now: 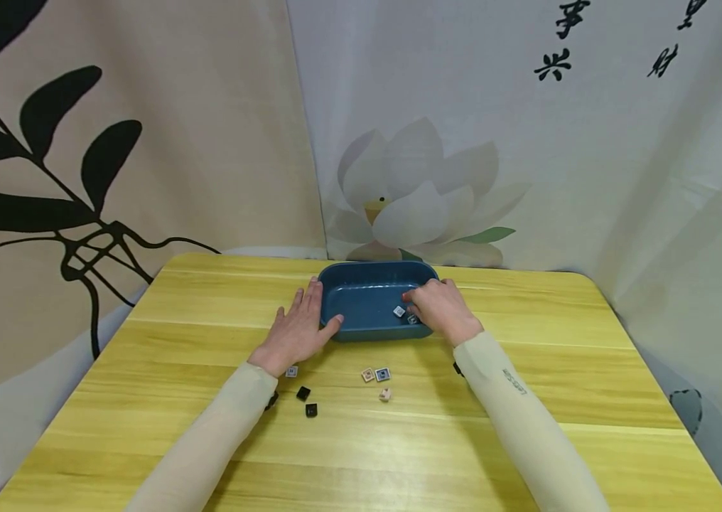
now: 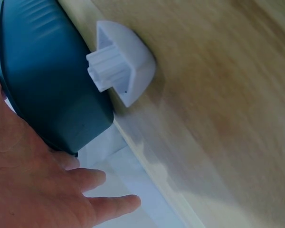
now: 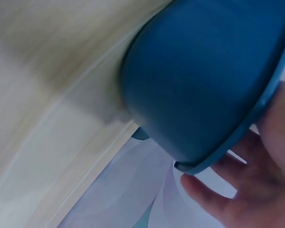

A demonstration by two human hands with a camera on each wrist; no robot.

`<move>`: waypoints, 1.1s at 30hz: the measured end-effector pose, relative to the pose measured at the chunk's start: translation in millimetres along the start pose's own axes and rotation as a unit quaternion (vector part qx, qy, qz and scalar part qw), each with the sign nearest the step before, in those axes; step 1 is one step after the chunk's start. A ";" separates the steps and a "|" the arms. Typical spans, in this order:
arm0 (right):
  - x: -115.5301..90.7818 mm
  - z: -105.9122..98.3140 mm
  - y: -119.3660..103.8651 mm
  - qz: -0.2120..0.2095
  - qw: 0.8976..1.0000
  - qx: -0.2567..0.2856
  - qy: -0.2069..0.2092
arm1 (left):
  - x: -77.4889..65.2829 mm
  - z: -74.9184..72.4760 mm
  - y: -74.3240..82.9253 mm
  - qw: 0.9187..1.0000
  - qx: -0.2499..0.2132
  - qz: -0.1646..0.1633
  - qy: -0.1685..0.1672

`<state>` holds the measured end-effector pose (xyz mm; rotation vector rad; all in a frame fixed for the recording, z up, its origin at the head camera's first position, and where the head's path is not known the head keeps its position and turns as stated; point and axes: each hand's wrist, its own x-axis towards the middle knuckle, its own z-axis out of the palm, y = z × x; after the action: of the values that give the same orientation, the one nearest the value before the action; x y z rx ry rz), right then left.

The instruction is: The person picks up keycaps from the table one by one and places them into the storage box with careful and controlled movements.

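Note:
A deep blue dish (image 1: 374, 334) stands near the table's back edge. My left hand (image 1: 293, 334) lies against its left end, fingers straight and thumb over the front rim. My right hand (image 1: 444, 306) reaches over the right end, fingers bent down inside. At its fingertips shows a small red spot (image 1: 404, 296); whether they pinch it is unclear. Below them in the dish are a pale keycap (image 1: 399, 311) and another keycap (image 1: 412, 320). A white keycap (image 2: 128, 61), its stem showing, lies on the table by the left wrist. The right wrist view hides the fingertips behind the dish wall.
On the wooden table (image 1: 348, 462), in front of the dish, lie a beige keycap (image 1: 368, 375), a blue-and-white keycap (image 1: 383, 374), a pinkish keycap (image 1: 385, 395) and two black keycaps (image 1: 311, 410). A printed curtain (image 1: 220, 128) hangs behind the table.

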<state>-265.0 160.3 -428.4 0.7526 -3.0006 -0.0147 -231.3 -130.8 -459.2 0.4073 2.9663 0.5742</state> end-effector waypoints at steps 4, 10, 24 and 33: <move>-9.8 -3.8 -2.7 -0.008 0.999 0.013 0.046 | -0.3 -2.5 0.0 1.000 0.005 -0.001 -0.001; -31.6 -5.5 -6.0 -0.031 0.992 0.035 0.114 | -0.2 -3.7 -0.3 1.000 0.004 -0.001 -0.003; -82.6 -5.3 -20.5 -0.064 0.982 0.104 0.147 | 0.1 -1.3 -0.7 1.000 0.004 0.002 0.000; -103.1 -3.1 -38.3 -0.141 0.971 0.093 0.168 | 0.4 -0.9 -0.7 1.000 0.005 0.004 -0.002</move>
<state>-156.0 175.2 -430.6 1.0719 -2.5778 0.3513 -232.0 -131.7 -458.6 0.4204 2.9666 0.5595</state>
